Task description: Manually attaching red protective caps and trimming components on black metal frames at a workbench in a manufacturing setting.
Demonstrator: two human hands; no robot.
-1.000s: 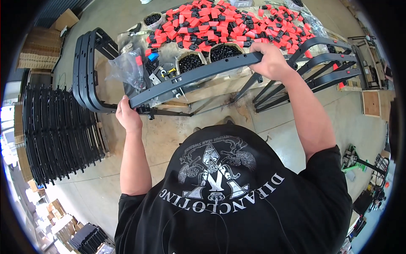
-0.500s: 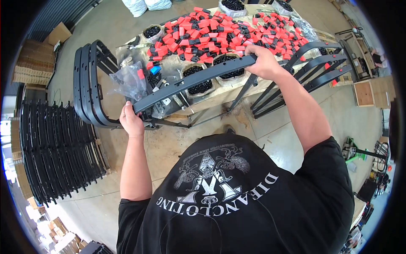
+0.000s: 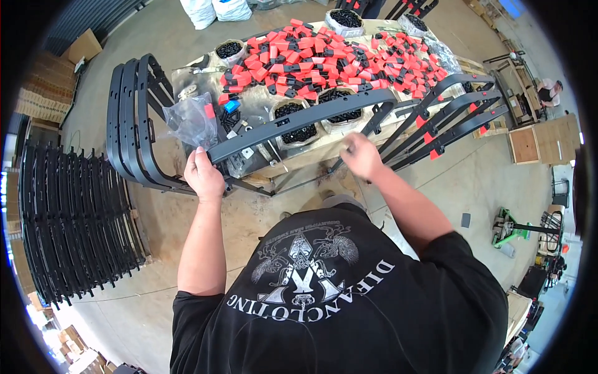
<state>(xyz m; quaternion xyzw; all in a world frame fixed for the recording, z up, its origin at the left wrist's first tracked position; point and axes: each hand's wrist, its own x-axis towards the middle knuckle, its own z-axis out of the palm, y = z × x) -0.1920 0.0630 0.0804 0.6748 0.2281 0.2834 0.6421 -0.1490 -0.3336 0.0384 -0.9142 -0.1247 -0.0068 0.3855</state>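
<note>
My left hand (image 3: 204, 176) is closed around the left end of a dark metal tube frame (image 3: 299, 121), which slants up to the right across the table's near side. Small holes run along its length, and its right end bends down in a rounded corner. Off the frame, my right hand (image 3: 361, 157) hangs below that corner with its fingers curled in. Whether anything is in them is hidden. Behind the frame are sacks of small black parts (image 3: 298, 132) and a clear plastic bag (image 3: 192, 118).
A large heap of red and black plastic pieces (image 3: 311, 59) covers the table (image 3: 380, 134). Similar frames (image 3: 128, 118) stand at the left, and others with red pieces (image 3: 451, 118) at the right. Stacked black racks (image 3: 78, 218) stand on the floor at left. A green jack (image 3: 507, 227) is at far right.
My right hand has let go of the frame and come down toward my body, its fingers curling in. My left hand keeps its hold, and the frame has shifted slightly right.
</note>
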